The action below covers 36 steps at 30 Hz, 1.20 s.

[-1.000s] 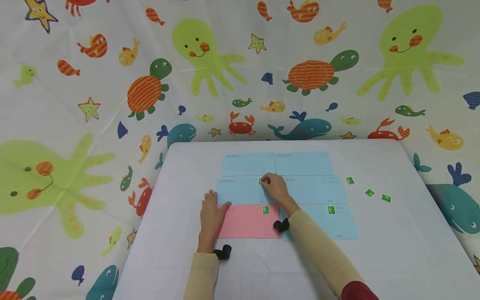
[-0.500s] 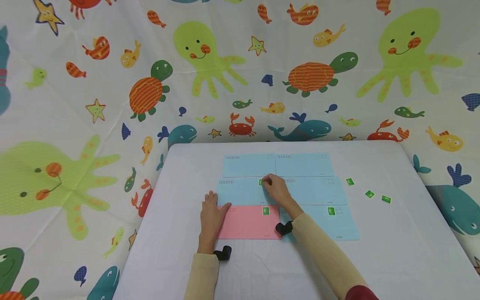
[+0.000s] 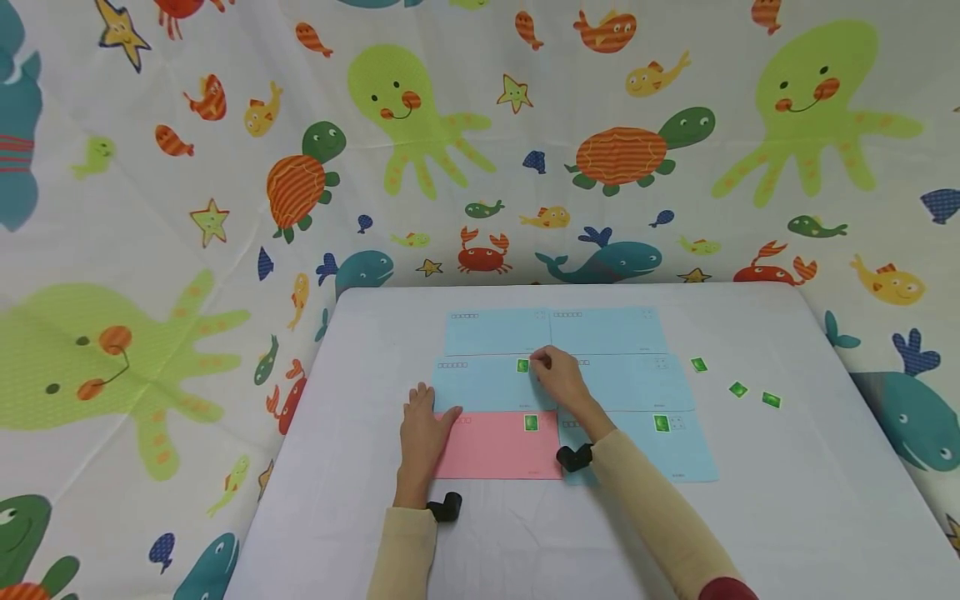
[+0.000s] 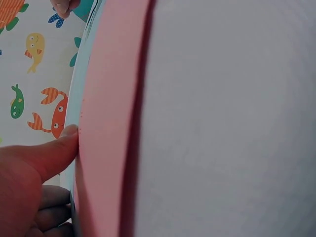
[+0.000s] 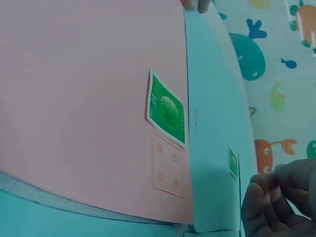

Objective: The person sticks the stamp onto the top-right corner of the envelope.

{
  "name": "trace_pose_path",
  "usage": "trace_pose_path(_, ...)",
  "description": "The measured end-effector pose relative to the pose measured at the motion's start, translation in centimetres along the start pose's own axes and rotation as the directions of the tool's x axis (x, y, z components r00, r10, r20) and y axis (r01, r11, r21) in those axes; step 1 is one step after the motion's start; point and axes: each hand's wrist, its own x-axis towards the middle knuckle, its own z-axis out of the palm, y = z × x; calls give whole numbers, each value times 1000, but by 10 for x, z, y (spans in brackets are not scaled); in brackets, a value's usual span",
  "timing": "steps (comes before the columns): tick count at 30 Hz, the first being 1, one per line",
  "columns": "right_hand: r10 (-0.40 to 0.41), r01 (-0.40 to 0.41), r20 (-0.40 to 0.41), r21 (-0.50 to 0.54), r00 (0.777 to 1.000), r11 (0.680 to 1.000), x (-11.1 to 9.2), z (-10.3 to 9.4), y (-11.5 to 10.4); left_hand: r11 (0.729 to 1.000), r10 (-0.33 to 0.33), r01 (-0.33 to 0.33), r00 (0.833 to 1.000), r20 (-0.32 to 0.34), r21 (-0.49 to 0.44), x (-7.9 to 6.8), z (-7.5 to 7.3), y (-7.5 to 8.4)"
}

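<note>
My left hand (image 3: pixel 422 433) lies with straight, spread fingers at the left edge of a pink envelope (image 3: pixel 495 454); in the left wrist view its thumb (image 4: pixel 61 145) touches that edge. Behind the pink envelope lies a blue envelope (image 3: pixel 472 388) with a green stamp (image 3: pixel 522 366) near its upper right corner. Just right of this stamp is my right hand (image 3: pixel 561 379), fingers curled and nothing seen between them. In the right wrist view, the curled fingers (image 5: pixel 271 197) are apart from the stamp (image 5: pixel 233 162). Another green stamp (image 5: pixel 167 111) sits on the pink envelope, beside a printed box.
More blue envelopes lie edge to edge in rows, one at the back left (image 3: pixel 495 333). The front right blue envelope (image 3: pixel 645 458) bears a stamp (image 3: pixel 661 423). Three loose stamps, one nearest the envelopes (image 3: pixel 699 365), lie at right on the white table (image 3: pixel 787 492). A patterned cloth (image 3: pixel 450 225) hangs behind.
My right hand has let go of the stamp and shifted slightly right, so the stamp on the blue envelope now shows whole. The left hand has stayed in place.
</note>
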Motion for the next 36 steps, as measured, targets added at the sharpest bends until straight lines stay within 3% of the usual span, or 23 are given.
trace_pose_path(8, -29, 29, -1, 20, 1000, 999, -4, -8, -6, 1000, -2, 2, 1000, 6, 11, 1, 1, -2)
trace_pose_path(23, -38, 38, -73, -1, 997, 999, -11, -26, -10, 1000, 19, -19, 1000, 13, 5, 1, -1, -1)
trace_pose_path(36, -52, 41, -98, -113, 994, 993, -22, -45, -19, 1000, 19, -19, 1000, 16, -2, 2, -1, -2)
